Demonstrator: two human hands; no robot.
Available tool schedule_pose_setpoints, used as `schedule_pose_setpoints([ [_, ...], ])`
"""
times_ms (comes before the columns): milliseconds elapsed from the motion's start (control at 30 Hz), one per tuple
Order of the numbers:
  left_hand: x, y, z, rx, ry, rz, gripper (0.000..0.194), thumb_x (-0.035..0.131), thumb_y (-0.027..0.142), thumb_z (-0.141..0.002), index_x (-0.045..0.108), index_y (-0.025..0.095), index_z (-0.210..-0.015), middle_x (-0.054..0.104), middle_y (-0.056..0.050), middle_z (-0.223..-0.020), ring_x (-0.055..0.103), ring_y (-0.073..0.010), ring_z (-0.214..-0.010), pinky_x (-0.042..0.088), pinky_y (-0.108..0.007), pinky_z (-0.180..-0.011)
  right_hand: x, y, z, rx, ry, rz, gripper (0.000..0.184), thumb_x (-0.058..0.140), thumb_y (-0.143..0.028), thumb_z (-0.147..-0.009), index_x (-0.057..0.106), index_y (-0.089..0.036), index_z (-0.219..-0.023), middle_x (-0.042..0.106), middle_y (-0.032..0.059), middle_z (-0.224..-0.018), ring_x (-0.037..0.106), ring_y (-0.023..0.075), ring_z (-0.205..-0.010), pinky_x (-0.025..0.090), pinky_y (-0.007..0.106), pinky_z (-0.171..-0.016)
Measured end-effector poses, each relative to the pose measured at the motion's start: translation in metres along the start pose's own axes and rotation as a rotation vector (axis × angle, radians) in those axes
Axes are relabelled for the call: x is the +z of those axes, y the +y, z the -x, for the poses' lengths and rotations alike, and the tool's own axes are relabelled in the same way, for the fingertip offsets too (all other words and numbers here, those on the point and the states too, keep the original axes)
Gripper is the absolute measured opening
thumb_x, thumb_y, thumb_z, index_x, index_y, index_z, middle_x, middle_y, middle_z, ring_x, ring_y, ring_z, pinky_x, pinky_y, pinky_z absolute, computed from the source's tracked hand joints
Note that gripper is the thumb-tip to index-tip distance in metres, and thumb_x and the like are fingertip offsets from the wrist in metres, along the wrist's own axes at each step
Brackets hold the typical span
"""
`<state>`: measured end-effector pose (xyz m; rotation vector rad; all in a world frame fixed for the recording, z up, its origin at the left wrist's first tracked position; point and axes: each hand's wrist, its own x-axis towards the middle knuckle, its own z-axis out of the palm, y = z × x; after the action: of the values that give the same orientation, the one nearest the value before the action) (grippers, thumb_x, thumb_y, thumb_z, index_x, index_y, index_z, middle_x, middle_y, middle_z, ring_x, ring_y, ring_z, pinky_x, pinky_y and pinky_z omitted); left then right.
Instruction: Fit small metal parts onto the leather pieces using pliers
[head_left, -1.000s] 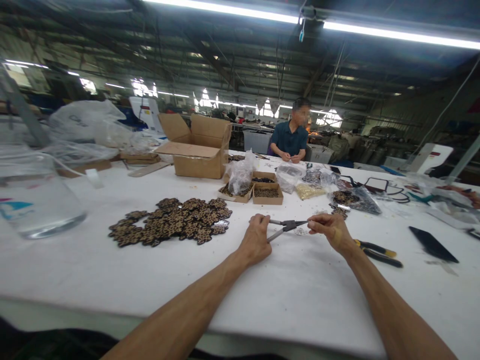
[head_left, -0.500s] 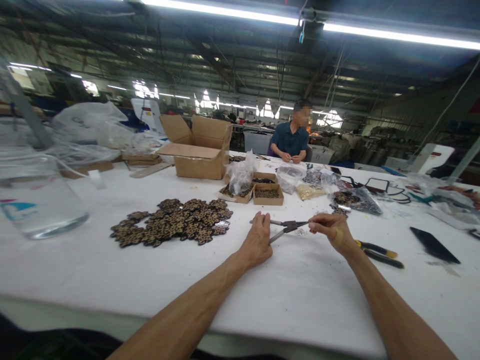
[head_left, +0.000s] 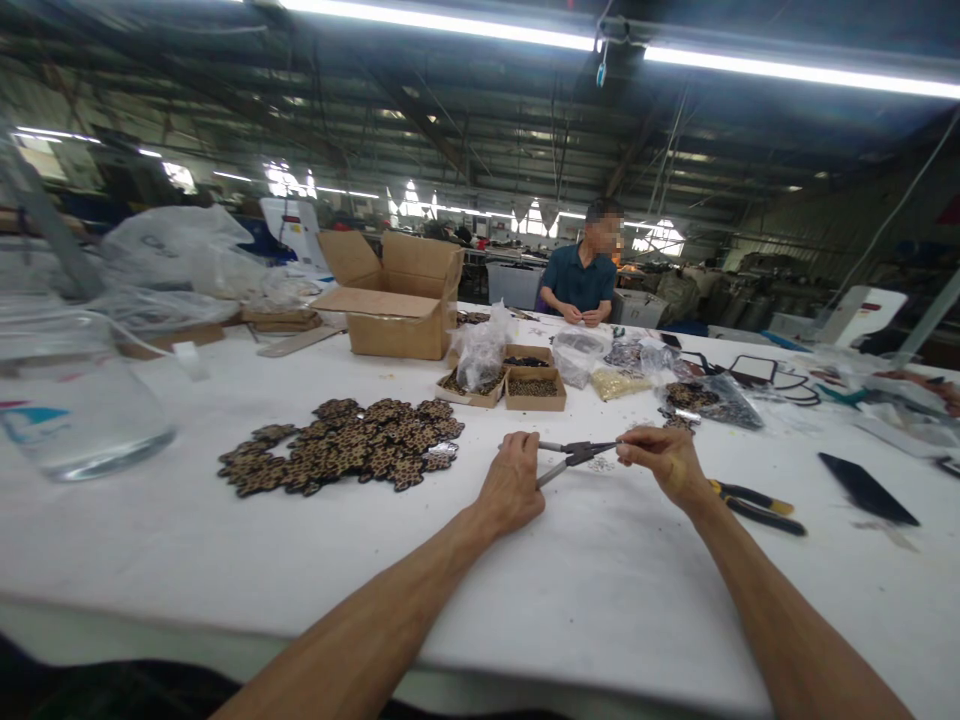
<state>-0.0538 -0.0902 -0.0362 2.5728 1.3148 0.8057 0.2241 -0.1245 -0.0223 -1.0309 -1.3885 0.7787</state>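
Note:
My left hand (head_left: 514,483) is wrapped round the handles of grey metal pliers (head_left: 579,453), whose handles are spread and whose jaws point right. At the jaw tips, my right hand (head_left: 664,460) pinches with thumb and forefinger; whatever small piece lies between them is too small to make out. Tiny metal bits (head_left: 600,465) lie scattered on the white table under the pliers. To the left is a heap of leopard-print, flower-edged pieces (head_left: 352,445). Yellow-and-black pliers (head_left: 761,505) rest beside my right wrist, partly hidden by it.
Small cardboard trays (head_left: 535,388) of little parts stand ahead, near a plastic bag (head_left: 480,350) and a large open carton (head_left: 397,325). A water jug (head_left: 82,400) is at left, a dark phone-like slab (head_left: 866,488) at right. Across the table sits another person (head_left: 579,275).
My hands and the pliers stay nearly in place. My left fingers shift slightly on the handles, and the whole view sways a little.

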Motion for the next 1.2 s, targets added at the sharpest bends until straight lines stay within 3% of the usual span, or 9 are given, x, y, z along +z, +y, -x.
schedule_pose_setpoints([
  [533,0.003,-0.005,0.0,0.057,0.004,0.11,0.081,0.057,-0.001,-0.055,0.044,0.018,-0.132,0.047,-0.014,-0.134,0.045,-0.0301,-0.13,0.044,-0.047,-0.108,-0.004,0.003,0.001,0.006,0.006,0.006,0.022,0.087,-0.039,-0.071,0.082,-0.02,-0.081,0.073,0.0056,-0.07,0.065,0.0211,-0.065,0.055,0.035,-0.062],
  [1200,-0.001,0.0,-0.001,0.016,0.037,-0.035,0.075,0.057,-0.001,-0.055,0.047,0.019,-0.127,0.05,-0.013,-0.131,0.045,-0.0294,-0.126,0.044,-0.046,-0.107,-0.005,-0.007,0.003,-0.035,-0.045,0.097,0.025,0.088,-0.041,-0.07,0.083,-0.022,-0.085,0.075,0.0057,-0.076,0.065,0.0216,-0.067,0.054,0.034,-0.06],
])
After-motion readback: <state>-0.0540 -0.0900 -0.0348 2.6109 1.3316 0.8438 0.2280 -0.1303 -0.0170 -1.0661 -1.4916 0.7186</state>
